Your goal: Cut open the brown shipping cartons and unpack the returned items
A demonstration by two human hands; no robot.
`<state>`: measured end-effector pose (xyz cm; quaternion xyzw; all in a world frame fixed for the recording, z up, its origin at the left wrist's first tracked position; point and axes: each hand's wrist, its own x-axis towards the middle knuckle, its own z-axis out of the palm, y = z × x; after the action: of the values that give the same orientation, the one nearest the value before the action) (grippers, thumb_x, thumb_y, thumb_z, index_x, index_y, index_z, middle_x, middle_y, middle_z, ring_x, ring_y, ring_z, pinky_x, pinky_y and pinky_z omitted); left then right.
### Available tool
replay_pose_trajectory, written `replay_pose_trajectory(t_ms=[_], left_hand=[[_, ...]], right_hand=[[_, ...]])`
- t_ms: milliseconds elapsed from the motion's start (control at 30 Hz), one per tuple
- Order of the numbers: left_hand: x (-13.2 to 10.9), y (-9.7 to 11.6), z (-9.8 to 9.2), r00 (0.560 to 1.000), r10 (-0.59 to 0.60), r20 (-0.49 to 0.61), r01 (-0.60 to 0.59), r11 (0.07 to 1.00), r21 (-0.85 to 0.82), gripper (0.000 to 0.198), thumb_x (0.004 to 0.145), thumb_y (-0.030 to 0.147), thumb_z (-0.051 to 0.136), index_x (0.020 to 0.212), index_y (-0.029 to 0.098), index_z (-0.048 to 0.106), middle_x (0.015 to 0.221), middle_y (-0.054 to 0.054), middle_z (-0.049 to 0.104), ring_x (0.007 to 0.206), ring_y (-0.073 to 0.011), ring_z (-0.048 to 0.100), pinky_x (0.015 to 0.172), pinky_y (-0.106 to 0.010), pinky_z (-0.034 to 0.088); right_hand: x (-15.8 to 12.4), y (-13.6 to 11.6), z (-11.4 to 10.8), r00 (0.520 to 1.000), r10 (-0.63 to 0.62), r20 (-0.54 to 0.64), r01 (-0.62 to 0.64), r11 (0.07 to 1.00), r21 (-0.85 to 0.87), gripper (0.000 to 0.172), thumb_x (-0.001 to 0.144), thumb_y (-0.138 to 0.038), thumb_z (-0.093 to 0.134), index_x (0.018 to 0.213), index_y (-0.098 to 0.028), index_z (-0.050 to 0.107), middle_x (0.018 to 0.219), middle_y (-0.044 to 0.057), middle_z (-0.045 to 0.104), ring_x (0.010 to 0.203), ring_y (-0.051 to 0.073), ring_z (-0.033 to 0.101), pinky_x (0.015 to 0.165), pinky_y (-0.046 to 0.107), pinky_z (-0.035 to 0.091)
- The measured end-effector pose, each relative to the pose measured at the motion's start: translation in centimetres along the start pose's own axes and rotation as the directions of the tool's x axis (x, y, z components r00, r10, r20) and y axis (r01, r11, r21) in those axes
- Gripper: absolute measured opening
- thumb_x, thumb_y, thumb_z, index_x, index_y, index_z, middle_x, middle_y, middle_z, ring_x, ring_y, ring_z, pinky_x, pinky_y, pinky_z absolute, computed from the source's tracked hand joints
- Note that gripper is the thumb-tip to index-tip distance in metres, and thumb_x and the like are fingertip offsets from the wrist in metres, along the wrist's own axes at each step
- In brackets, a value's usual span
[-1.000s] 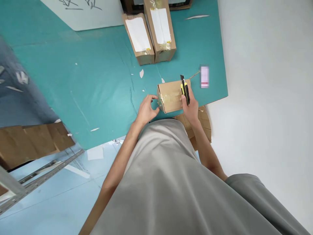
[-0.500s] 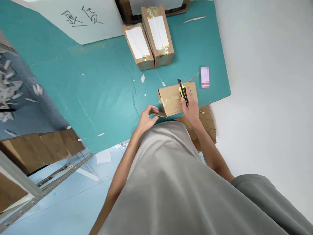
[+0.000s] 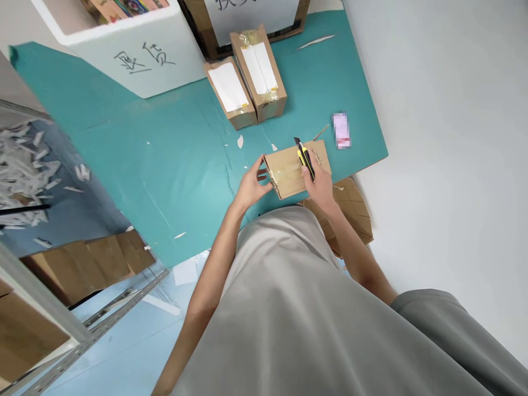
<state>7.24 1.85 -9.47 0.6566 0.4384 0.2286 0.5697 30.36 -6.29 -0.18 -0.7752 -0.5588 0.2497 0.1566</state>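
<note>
A small brown cardboard box (image 3: 289,175) with clear tape lies near the front edge of the green-covered table. My left hand (image 3: 251,186) is at its left end, fingers apart, the index finger near the far corner and the thumb near the close one. Over the box's top my right hand (image 3: 320,186) is closed around a yellow and black utility knife (image 3: 306,163). The knife's blade end points away from me, above the box's far edge. My left hand partly hides the taped left end of the box.
Two labelled cardboard boxes (image 3: 267,102) stand together farther back. Behind them are a white foam bin (image 3: 165,77) with handwriting and a larger carton (image 3: 206,27). A blurred pinkish item (image 3: 341,131) lies to the right. Paper scraps (image 3: 240,142) dot the green table (image 3: 177,159).
My left hand has moved up and right, from the box's lowered flap to its left end. That flap no longer sticks out. The right hand keeps its hold on the utility knife.
</note>
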Motion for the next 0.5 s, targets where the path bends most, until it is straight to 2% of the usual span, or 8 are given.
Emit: replay_pose_trajectory(t_ms=[67,133,300,367,500], left_hand=[[-0.3,-0.8,0.2,1.0,-0.012,0.007,0.012,0.995,-0.094,0.103,0.083,0.031,0.074,0.18,0.024,0.037,0.18,-0.02,0.048,0.134,-0.0317,0.075,0.113,-0.05,0.064],[-0.6,-1.3,0.0,1.0,-0.029,-0.003,0.029,0.994,-0.107,0.097,0.086,0.031,0.066,0.179,0.026,0.04,0.182,-0.018,0.046,0.132,-0.0316,0.076,0.113,-0.05,0.063],[-1.2,-1.2,-1.0,0.997,-0.074,-0.017,0.075,0.996,0.049,0.085,0.09,0.029,0.054,0.174,0.031,0.051,0.171,-0.009,0.061,0.118,-0.0265,0.08,0.116,-0.05,0.061],[-1.5,-1.1,-0.9,0.997,-0.073,-0.008,0.073,0.995,0.068,0.088,0.088,0.028,0.056,0.176,0.029,0.049,0.17,-0.01,0.062,0.114,-0.0254,0.079,0.11,-0.047,0.064],[-2.4,-0.8,0.1,0.997,-0.064,-0.037,0.067,0.996,0.063,0.104,0.083,0.03,0.068,0.182,0.027,0.034,0.175,-0.017,0.053,0.112,-0.0235,0.076,0.091,-0.037,0.067]], right_hand=[[0.0,0.2,0.2,1.0,-0.01,-0.017,0.011,1.0,0.02,0.072,0.12,-0.052,0.024,0.185,-0.022,0.029,0.172,0.017,0.061,0.15,0.034,0.068,0.12,0.049,0.058],[-0.1,0.4,0.4,0.999,-0.022,-0.031,0.023,0.999,0.035,0.072,0.12,-0.053,0.021,0.184,-0.022,0.03,0.17,0.017,0.063,0.146,0.032,0.07,0.12,0.047,0.058],[-0.1,0.5,0.6,0.997,-0.055,-0.05,0.056,0.998,0.026,0.074,0.12,-0.055,0.019,0.183,-0.019,0.033,0.168,0.018,0.064,0.15,0.032,0.067,0.12,0.046,0.058],[-0.1,0.5,0.6,0.996,-0.072,-0.052,0.074,0.997,0.03,0.075,0.12,-0.056,0.017,0.183,-0.018,0.033,0.167,0.018,0.065,0.15,0.031,0.067,0.12,0.046,0.058],[0.1,0.3,0.6,0.997,-0.075,-0.032,0.075,0.997,-0.004,0.075,0.12,-0.058,0.015,0.184,-0.022,0.031,0.172,0.016,0.06,0.148,0.033,0.068,0.118,0.047,0.059]])
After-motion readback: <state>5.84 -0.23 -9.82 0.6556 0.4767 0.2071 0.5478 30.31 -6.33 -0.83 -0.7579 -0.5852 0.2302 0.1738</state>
